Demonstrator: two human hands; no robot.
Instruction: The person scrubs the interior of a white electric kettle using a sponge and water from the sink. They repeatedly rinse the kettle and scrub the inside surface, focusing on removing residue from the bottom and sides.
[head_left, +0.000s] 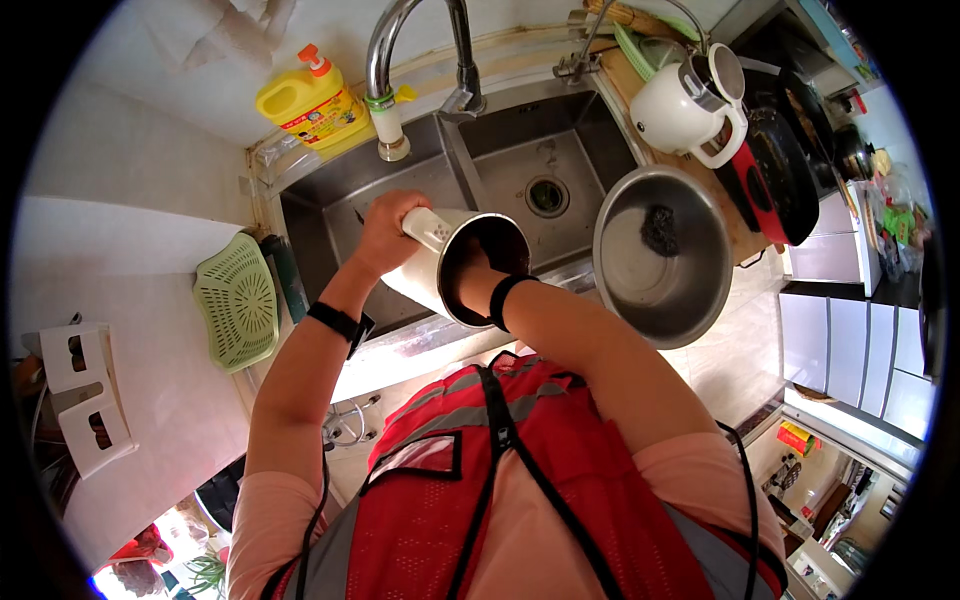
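Over the left basin of a stainless-steel double sink (450, 154), my left hand (391, 227) grips the handle of a white cylindrical pot (420, 277). The pot is tilted, its open mouth facing my body and its inside dark. My right hand (471, 271) reaches into this mouth. Its fingers are hidden inside, so I cannot tell what they hold. To the right of the pot, a wide metal bowl (626, 289) holds a dark steel-wool scourer (660, 231).
A chrome faucet (384, 56) arches over the sink. Behind the left basin stands a yellow pump jug (311, 105). A green plastic basket (238, 304) leans at the left. On the right counter are a white kettle (667, 105) and a red-sided pan (780, 176).
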